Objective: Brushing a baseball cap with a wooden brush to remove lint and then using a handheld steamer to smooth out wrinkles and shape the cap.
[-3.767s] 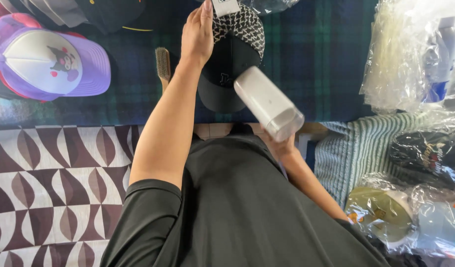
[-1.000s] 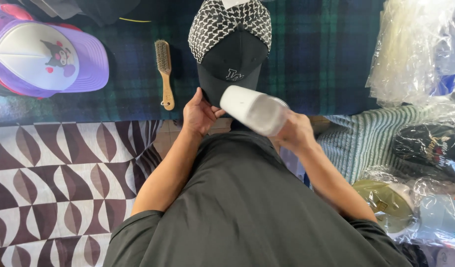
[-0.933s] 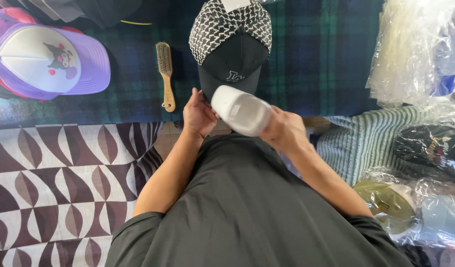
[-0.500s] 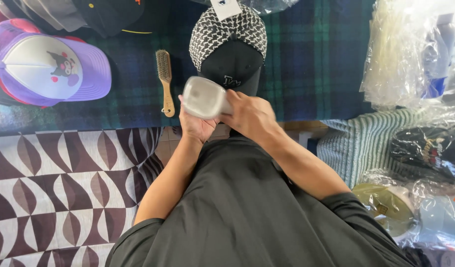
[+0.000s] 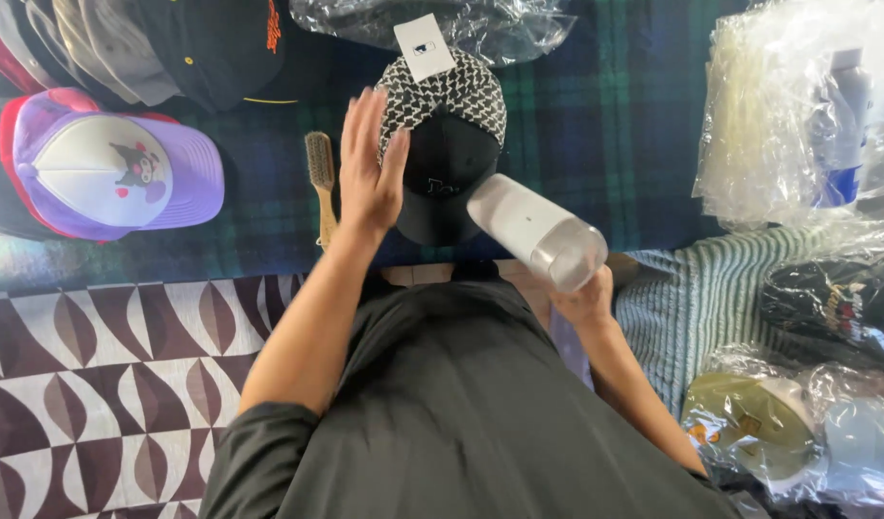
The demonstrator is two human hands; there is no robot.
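My left hand (image 5: pixel 368 165) is stretched forward with fingers spread, flat beside the left side of a black cap with a black-and-white patterned crown (image 5: pixel 449 125). A white tag (image 5: pixel 424 45) sits on top of that cap. My right hand (image 5: pixel 584 296) grips the base of a white cylindrical handheld device (image 5: pixel 538 231) with a clear end, pointed up-left toward the cap's brim. A wooden brush (image 5: pixel 321 178) lies just left of my left hand.
A purple and white cap with a cartoon face (image 5: pixel 115 178) lies at the left, with stacked caps (image 5: pixel 125 43) behind it. Plastic-wrapped goods (image 5: pixel 798 115) fill the right. All lies on a dark plaid cloth (image 5: pixel 605 125); a patterned mat (image 5: pixel 106 375) is below.
My left hand has left the white device and reached forward to the patterned cap. My right hand has swung the device from the centre back to the right.
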